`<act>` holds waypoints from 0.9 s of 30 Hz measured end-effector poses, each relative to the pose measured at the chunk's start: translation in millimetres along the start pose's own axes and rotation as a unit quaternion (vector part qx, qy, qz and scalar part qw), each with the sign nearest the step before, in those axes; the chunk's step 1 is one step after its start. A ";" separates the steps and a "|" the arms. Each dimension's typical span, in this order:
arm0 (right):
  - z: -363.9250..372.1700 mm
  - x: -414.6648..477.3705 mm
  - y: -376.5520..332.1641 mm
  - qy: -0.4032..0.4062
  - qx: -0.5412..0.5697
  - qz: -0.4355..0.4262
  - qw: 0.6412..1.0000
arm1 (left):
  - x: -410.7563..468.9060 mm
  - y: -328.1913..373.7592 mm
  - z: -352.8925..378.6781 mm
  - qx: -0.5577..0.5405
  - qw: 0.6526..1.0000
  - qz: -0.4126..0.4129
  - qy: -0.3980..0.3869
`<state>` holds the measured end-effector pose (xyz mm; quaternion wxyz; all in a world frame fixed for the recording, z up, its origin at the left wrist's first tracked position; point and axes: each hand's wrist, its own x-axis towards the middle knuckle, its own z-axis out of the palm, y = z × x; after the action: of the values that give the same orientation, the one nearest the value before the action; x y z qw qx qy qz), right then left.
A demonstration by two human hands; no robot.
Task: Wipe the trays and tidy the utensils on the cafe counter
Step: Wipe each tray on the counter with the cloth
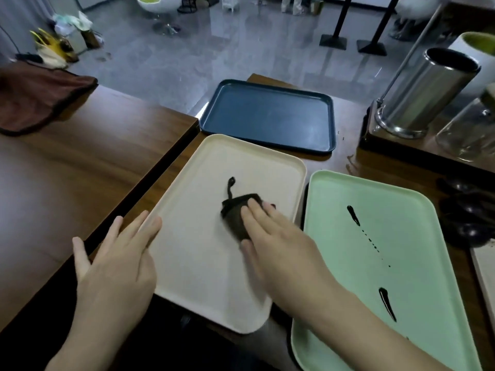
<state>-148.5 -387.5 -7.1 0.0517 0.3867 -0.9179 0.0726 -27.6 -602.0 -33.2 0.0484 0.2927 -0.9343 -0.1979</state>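
Head view shows the cream tray point(203, 263) lying on the wooden counter point(80, 162), directly in front of the person. The right hand point(278, 236) presses a small dark cloth point(235, 212) onto the middle of this tray with flat, nearly straight fingers; it does not pinch the cloth. A thin dark sauce streak point(229, 187) curls just beyond the cloth and is not yet wiped. The left hand point(115, 261) lies open with straight fingers on the left rim of the tray, apparently to hold it steady. The tray looks stiff, light and smooth, so it would probably slide on the wood under a push; holding it down at the rim seems the sensible place. The cloth is soft and folded, and it likely needs pressure from above more than a grip. Just beside it, on the right, the green tray point(417, 263) carries dark streaks and dots point(353, 215). Farther away the blue tray point(267, 113) appears free of marks. Dark spoons point(466, 210) lie loose near the green tray, below a steel canister point(426, 95) and a glass jar point(468, 129). A brown cloth point(40, 97) rests on the counter, far left.
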 end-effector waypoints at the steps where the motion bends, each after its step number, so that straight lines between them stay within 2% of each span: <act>1: 1.8 -10.9 -7.4 0.017 -0.004 -0.018 1.000 | 5.0 6.2 -2.4 0.016 1.000 -0.008 -0.014; 3: 9.0 -21.0 -11.5 0.031 -0.004 -0.023 0.999 | 22.0 20.5 -3.3 0.043 0.998 -0.008 -0.041; 8: 23.1 -10.7 -5.2 -0.013 0.024 -0.008 1.000 | 50.7 31.5 0.9 0.068 0.992 0.086 -0.063; 12: 17.6 45.3 38.9 -0.044 -0.004 0.100 0.994 | 50.4 15.4 -2.4 0.060 0.991 0.109 -0.057; 14: 13.6 77.5 50.5 -0.053 0.001 0.120 0.991 | 50.2 13.1 -2.3 0.045 0.991 0.114 -0.045; 21: 41.3 145.5 -26.4 0.000 0.045 0.052 0.998 | 49.5 11.7 1.8 0.021 0.992 0.118 -0.036; 24: 42.4 134.9 -29.3 0.008 0.071 0.025 0.997 | 49.1 12.6 3.0 0.022 0.993 0.111 -0.029; 27: 35.6 101.8 -30.3 0.009 0.079 -0.043 0.996 | 49.9 14.2 3.0 0.010 0.993 0.112 -0.024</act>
<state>-198.9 -486.1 -23.9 0.0328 0.4280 -0.8913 0.1461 -76.8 -618.6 -31.6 0.0450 0.1824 -0.9639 -0.1887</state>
